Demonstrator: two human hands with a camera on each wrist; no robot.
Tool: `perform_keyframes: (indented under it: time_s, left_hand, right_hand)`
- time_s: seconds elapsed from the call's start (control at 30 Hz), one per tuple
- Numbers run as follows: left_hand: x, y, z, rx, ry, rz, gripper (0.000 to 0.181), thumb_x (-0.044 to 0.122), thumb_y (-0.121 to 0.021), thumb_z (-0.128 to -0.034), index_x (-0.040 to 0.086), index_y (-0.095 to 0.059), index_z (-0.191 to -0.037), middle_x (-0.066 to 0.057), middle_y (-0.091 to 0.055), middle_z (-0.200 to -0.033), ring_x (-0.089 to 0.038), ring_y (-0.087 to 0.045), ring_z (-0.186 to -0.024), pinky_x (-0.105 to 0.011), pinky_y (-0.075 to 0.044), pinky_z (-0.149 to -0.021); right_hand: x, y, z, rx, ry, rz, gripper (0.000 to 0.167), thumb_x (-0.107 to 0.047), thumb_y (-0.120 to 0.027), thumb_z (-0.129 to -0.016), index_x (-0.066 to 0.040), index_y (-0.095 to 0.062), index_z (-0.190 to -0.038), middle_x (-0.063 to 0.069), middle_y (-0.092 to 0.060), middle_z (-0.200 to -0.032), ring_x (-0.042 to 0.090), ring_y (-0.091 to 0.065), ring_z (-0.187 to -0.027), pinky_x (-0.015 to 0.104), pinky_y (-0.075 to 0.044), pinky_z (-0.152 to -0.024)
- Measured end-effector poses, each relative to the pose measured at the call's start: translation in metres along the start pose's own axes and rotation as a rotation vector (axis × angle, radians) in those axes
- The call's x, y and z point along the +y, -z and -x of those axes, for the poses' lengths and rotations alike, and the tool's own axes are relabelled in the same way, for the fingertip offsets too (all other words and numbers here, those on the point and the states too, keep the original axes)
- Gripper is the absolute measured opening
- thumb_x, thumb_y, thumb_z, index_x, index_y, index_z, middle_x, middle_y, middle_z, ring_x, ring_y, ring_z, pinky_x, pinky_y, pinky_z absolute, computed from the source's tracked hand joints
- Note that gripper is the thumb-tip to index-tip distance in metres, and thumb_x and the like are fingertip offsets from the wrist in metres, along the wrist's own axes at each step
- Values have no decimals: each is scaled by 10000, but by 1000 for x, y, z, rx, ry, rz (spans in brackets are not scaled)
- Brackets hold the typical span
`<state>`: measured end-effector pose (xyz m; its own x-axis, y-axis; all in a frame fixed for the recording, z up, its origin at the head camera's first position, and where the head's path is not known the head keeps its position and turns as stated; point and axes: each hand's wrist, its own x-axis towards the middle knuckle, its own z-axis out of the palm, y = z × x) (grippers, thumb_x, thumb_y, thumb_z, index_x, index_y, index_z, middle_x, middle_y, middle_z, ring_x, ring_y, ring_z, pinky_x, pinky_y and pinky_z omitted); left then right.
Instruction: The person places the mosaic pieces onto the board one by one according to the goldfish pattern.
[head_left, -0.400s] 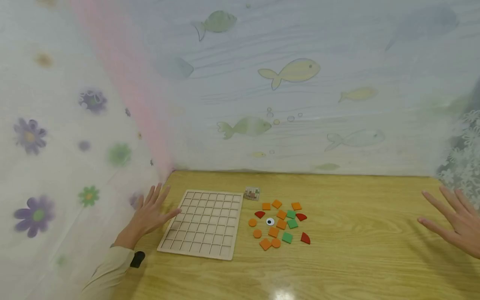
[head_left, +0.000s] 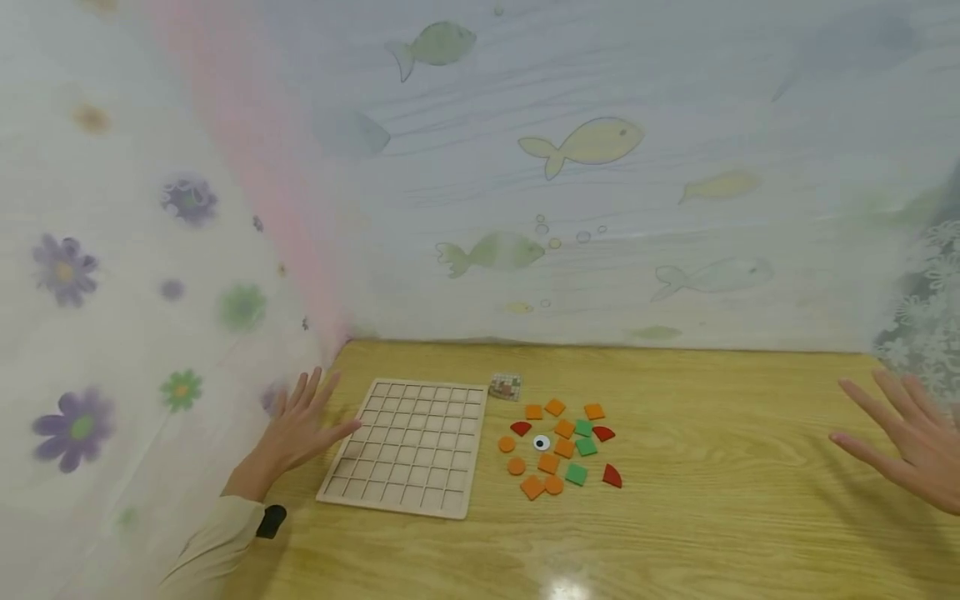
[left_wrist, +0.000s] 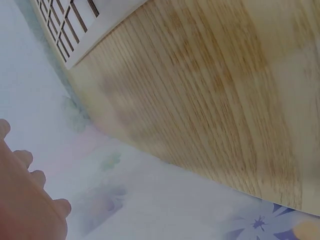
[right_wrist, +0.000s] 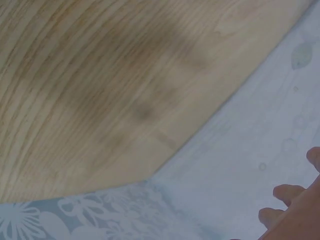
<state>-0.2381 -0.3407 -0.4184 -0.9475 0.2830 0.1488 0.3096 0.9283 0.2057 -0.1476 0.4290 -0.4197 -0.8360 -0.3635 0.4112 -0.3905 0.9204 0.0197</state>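
Note:
My left hand (head_left: 296, 429) hovers over the left edge of a pale wooden grid board (head_left: 405, 446), fingers spread and holding nothing. Far to the right, my right hand (head_left: 911, 446) is held above the table with its fingers apart, likewise bare. Between the hands, just right of the board, lie loose flat pieces: several orange squares (head_left: 564, 448), orange discs (head_left: 507, 444), green squares (head_left: 576, 474), red quarter-rounds (head_left: 612, 476) and one white eye piece (head_left: 542, 443). A small patterned card (head_left: 506, 386) lies by the board's far right corner. Only parts of each hand show in the wrist views.
The wood-grain table (head_left: 720, 517) meets a fish-printed cloth wall (head_left: 600, 292) at the back. A flower-printed wall (head_left: 135, 333) rises close on the left, beside my left arm. White lacy flowers (head_left: 930, 292) cover the right side.
My right hand has drifted very slightly left. The left hand stays nearly in place, and the board and pieces lie as before.

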Motion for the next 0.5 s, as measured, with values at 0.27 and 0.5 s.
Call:
perform_keyframes:
  time_s: [0.27,0.5]
  left_hand:
    - [-4,0,7,-21,-10,25,907,562,-540,-884,192,-41,-1545,-173,12,-1573,-434,-7,-1412,-687,13,-1039]
    - [-5,-1,12,-7,-17,65,888,521,-574,-884,219,-64,-1545,-146,-29,-1579,-410,-41,-1418,-678,-83,-1045]
  right_hand:
    - [-17,3,-6,-53,-171,-23,892,-430,-584,-902,-181,-15,-1543,308,43,-1524,534,121,-1344,792,29,-911]
    - [-37,7,-19,-99,-113,-116,836,-349,-592,-919,-186,-63,-1546,302,8,-1530,456,126,-1382,714,80,-994]
